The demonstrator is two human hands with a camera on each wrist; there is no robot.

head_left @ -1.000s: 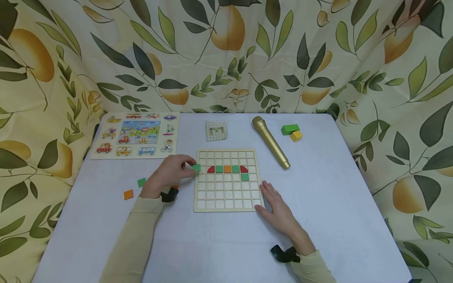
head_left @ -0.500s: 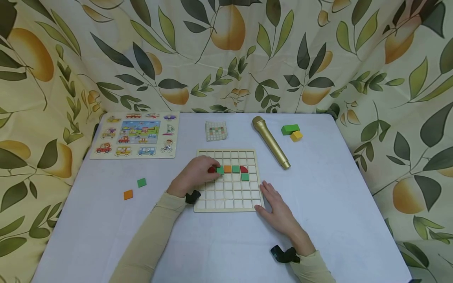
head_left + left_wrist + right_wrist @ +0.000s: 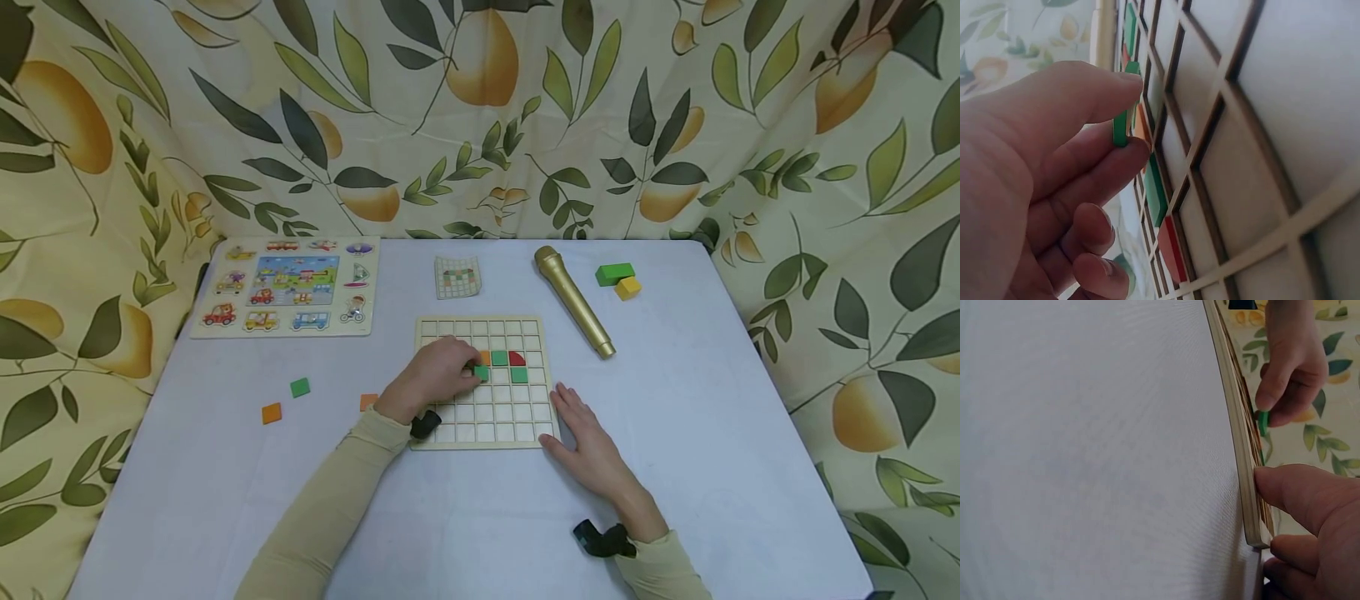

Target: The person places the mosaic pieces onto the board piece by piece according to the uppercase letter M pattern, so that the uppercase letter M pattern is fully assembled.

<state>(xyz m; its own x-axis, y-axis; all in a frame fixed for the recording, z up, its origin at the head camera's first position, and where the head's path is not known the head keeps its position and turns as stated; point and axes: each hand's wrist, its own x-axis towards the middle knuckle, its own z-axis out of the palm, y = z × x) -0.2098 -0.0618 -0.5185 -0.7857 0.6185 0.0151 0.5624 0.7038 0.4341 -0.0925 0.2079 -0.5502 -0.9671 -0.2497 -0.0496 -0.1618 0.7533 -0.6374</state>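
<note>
Head view: the left hand (image 3: 441, 371) pinches a green tile (image 3: 482, 374) just above the grid board (image 3: 480, 414) as the right hand (image 3: 588, 450), fingers extended, touches its edge; a fingertip slip could jostle the nearby orange tile (image 3: 486, 357).

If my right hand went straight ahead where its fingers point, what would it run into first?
The board, at its right edge. The right hand seems to touch it; whether it would push the board or slide over is unclear.

A green tile (image 3: 482, 374) is pinched in the left hand (image 3: 438, 371), just above the board (image 3: 495, 417). The gridded board lies flat, other tiles (image 3: 519, 375) in some cells, the right hand (image 3: 592, 454) touching its edge.
</note>
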